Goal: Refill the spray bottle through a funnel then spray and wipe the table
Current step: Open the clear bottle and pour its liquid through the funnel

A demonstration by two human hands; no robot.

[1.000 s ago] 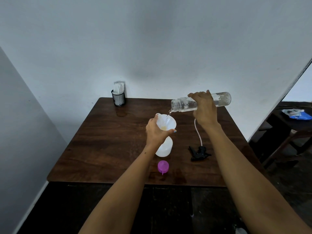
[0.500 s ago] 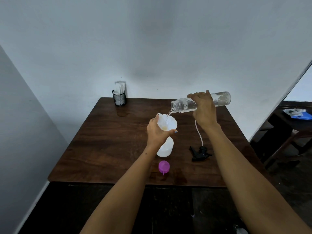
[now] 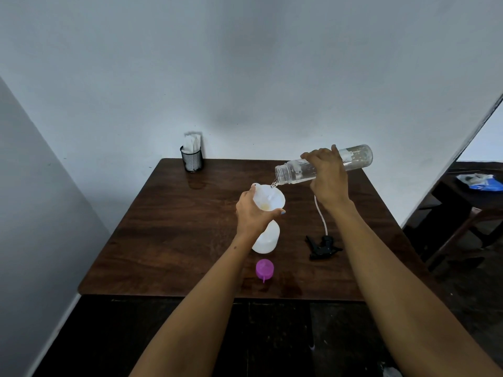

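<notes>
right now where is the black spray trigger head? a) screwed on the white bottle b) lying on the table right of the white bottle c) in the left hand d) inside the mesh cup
b: the black trigger head lies on the table, right of the white spray bottle, with its tube trailing away.

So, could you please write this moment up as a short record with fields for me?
Stage: refilling, water running into the funnel
Left hand: grips the white plastic funnel set in the white plastic spray bottle
Right hand: holds the clear plastic water bottle tipped, mouth over the funnel
Black spray trigger head: lying on the dark wooden table, off the bottle, white tube attached
Purple plastic cap: on the table, near edge
Black mesh holder: far left corner
</notes>
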